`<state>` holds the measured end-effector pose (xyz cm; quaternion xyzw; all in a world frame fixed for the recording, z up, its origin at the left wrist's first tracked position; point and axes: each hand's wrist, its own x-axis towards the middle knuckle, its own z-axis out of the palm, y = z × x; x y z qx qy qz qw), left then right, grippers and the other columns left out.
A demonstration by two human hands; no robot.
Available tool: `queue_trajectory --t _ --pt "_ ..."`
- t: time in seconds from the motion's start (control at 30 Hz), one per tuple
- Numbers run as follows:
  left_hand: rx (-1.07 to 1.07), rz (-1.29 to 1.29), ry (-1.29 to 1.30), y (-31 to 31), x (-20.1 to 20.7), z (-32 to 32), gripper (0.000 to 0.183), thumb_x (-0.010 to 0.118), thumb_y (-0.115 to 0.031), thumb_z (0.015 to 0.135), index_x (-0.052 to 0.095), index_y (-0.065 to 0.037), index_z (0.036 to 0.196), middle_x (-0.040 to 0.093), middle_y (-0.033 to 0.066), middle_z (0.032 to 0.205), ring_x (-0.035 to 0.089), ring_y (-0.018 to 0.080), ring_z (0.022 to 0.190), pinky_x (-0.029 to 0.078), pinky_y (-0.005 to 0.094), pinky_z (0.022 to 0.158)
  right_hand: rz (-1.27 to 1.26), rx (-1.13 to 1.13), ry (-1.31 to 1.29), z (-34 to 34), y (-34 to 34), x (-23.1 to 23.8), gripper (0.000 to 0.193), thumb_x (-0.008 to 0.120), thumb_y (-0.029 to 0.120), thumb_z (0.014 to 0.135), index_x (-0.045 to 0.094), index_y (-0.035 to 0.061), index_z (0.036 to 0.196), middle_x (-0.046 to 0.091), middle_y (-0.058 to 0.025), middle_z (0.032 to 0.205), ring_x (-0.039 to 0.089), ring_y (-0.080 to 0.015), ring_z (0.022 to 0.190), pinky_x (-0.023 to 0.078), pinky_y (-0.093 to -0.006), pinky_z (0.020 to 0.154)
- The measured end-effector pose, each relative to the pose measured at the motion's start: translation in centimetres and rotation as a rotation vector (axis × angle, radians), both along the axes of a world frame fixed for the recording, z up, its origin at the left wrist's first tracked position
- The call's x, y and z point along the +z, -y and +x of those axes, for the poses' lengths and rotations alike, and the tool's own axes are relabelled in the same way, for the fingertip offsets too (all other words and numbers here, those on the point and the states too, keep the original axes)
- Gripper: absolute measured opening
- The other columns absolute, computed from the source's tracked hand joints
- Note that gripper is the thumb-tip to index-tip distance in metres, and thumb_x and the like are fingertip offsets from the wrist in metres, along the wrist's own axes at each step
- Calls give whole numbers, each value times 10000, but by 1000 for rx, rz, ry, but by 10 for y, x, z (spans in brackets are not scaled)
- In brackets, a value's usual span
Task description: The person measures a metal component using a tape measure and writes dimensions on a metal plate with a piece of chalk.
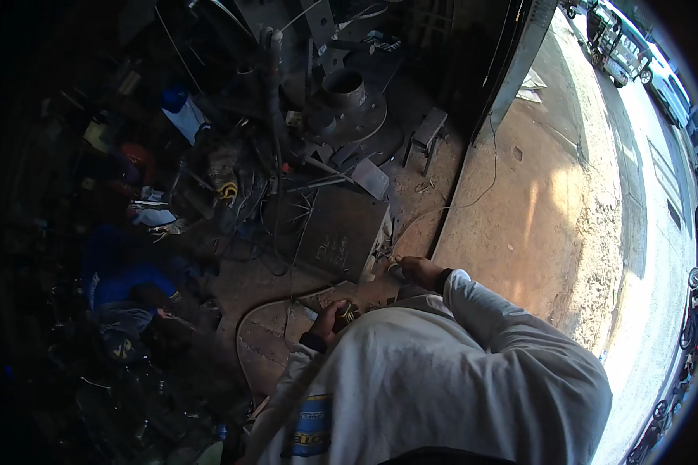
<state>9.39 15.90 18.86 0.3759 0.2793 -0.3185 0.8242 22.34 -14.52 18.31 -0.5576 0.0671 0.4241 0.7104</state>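
Curling round some tool [395,270], my right hand [422,273] is seemingly working, needing steadiness next; metal plate [335,242] lying leftward, left hand [328,320] grip unclear.

Yellow-streaked dark object [349,312] in left hand [328,321]

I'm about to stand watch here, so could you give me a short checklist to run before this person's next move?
1. Right hand in sight: ok, just beyond the right edge of the dark rectangular metal plate with chalk markings.
2. Left hand in sight: ok, below that plate in the picture.
3. What the hands hold: cannot tell, too small and dark.
4. Gloves on: not ok, both hands look bare.
5. Floor free of trip hazards: not ok, a long curved hose lies left of the left hand.
6. Co-worker in blue clothing apart from both hands: ok, off to the left.
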Motion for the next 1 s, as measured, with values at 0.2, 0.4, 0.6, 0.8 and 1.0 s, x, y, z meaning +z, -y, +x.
queue_trajectory --t 0.2,0.4,0.6,0.8,1.0 --pt "126 -157 -15 21 15 -9 225 557 -239 939 636 -75 1071 689 64 987 668 205 887 548 365 822 -251 338 919 -18 -27 -24 264 541 213 953 605 -6 1086 620 -66 781 618 -199 648 503 -344 603" --pt "160 -209 103 28 20 -13 236 587 -264 927 635 -61 1037 685 62 947 673 183 858 557 357 787 -376 787 1150 -26 -50 53 434 550 16 832 559 -11 1265 648 -177 1138 684 -234 927 552 -341 825" --pt "301 -295 211 43 29 -26 234 579 -290 942 618 -92 1061 650 22 880 587 113 672 523 292 640 -375 592 735 -43 -96 110 578 671 340 830 557 -19 1269 628 -201 1165 639 -294 1043 507 -406 878" --pt "448 -409 184 63 47 -5 188 579 -251 958 609 -88 1046 646 26 973 627 128 759 523 260 636 -418 815 825 -28 -98 121 793 682 519 753 479 30 1343 643 -219 1121 613 -375 1066 476 -446 911" --pt "296 5 -30 115 47 52 207 536 -247 989 604 -105 1124 663 26 1031 652 140 801 559 278 675 -443 816 928 24 -23 93 652 640 415 815 478 84 1353 638 -218 1147 626 -372 1038 482 -450 904"
